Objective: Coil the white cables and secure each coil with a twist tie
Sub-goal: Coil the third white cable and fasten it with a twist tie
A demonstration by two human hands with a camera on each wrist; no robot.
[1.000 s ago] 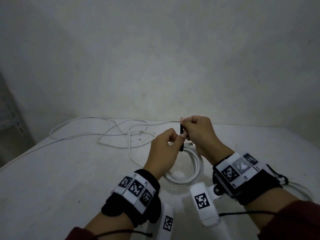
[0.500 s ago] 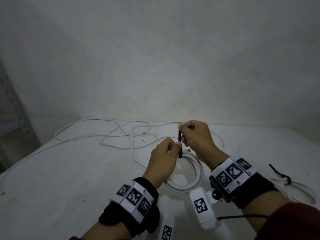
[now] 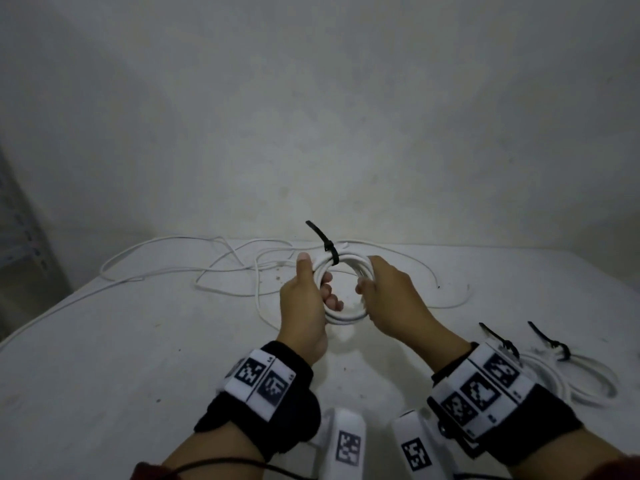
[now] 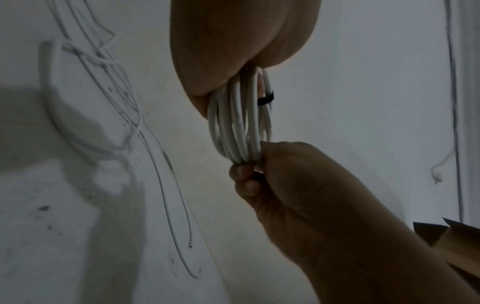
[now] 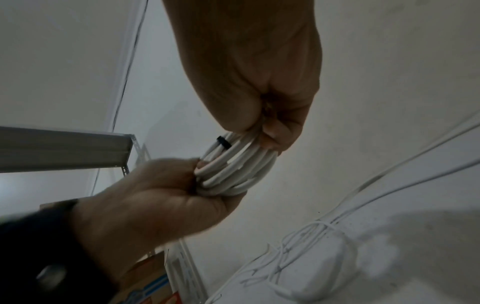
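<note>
I hold a white cable coil (image 3: pixel 346 318) up over the table (image 3: pixel 104 358), one hand on each side. My left hand (image 3: pixel 304 303) grips its left side, thumb up along the strands. My right hand (image 3: pixel 384 299) curls round its right side. A black twist tie (image 3: pixel 331 252) binds the top of the coil, and its tail sticks up free. The left wrist view shows the coil (image 4: pixel 239 123) edge-on between both hands, with the tie (image 4: pixel 266 98) near my left palm. The right wrist view shows the coil (image 5: pixel 233 170) and tie (image 5: pixel 224 143) too.
Loose white cables (image 3: pixel 207 268) sprawl over the back left of the table, one end trailing right (image 3: pixel 450 303). Two tied coils (image 3: pixel 588 375) with black ties (image 3: pixel 554 344) lie at the right, by my right wrist. A wall stands behind; a metal shelf (image 3: pixel 20 237) is far left.
Both hands have let go of the black tie's tail and taken the coil by its sides. The coil now stands higher, with the tie at its top.
</note>
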